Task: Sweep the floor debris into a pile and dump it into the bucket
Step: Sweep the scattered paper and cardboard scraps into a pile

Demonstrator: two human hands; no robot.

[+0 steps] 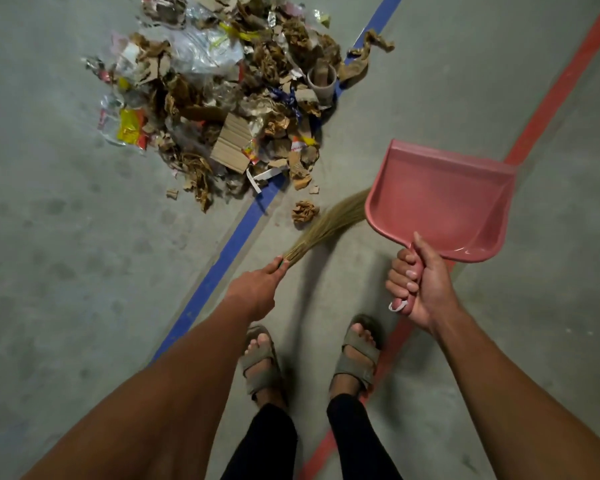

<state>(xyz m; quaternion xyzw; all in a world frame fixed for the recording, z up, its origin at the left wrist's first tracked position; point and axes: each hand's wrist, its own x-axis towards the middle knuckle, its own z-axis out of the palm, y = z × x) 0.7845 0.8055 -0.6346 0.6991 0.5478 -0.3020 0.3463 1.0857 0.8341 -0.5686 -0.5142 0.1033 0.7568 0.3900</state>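
1. Mostly gathered: pile point(219, 95) of torn cardboard, plastic wrappers and a paper cup point(321, 83), heaped on the floor point(49, 220) ahead and to the left, partly over the blue line point(222, 258).
2. Still loose: a crumpled scrap point(305, 212) near the pile's edge, just beside the broom point(329, 225) bristles, plus a few small bits by the pile.
3. Left hand point(257, 289) wrapped round the broom's handle end, bristles fanned out toward the scrap and running behind the dustpan point(440, 202).
4. Right hand point(418, 282) gripping the dustpan handle, pan held up off the floor, tilted, nothing in it.
5. Bucket not in view.
6. Judged stage: sweeping nearly finished; left to do, likely: pull in the strays, lower the pan to the pile, load it, carry to the bucket.
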